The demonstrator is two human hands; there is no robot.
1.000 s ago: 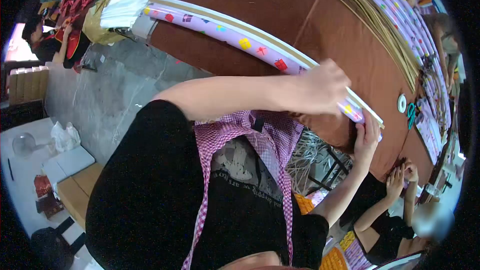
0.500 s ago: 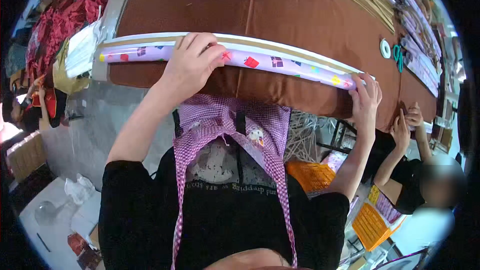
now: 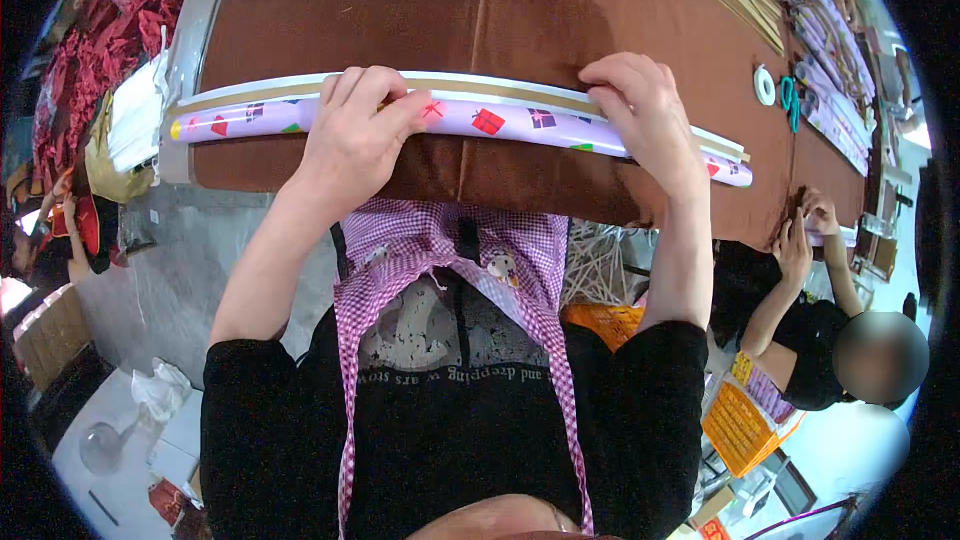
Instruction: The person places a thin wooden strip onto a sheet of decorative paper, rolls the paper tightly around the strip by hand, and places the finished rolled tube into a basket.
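1. The printed roll [image 3: 485, 122] lay on the brown worktop [image 3: 380, 0]. Its bright part was round like a tube, but a white edge [image 3: 450, 78] and brown strip [image 3: 500, 94] lay flat along its far side.
2. The left hand [image 3: 355, 135] had a bent, nearly closed grip on the roll. The right hand [image 3: 650, 115] had a part-open grip over the roll's far side, with nothing seen pinched.
3. Down past the roll's right end, an orange basket [image 3: 735, 432] had purple and yellow things [image 3: 765, 390] in it.
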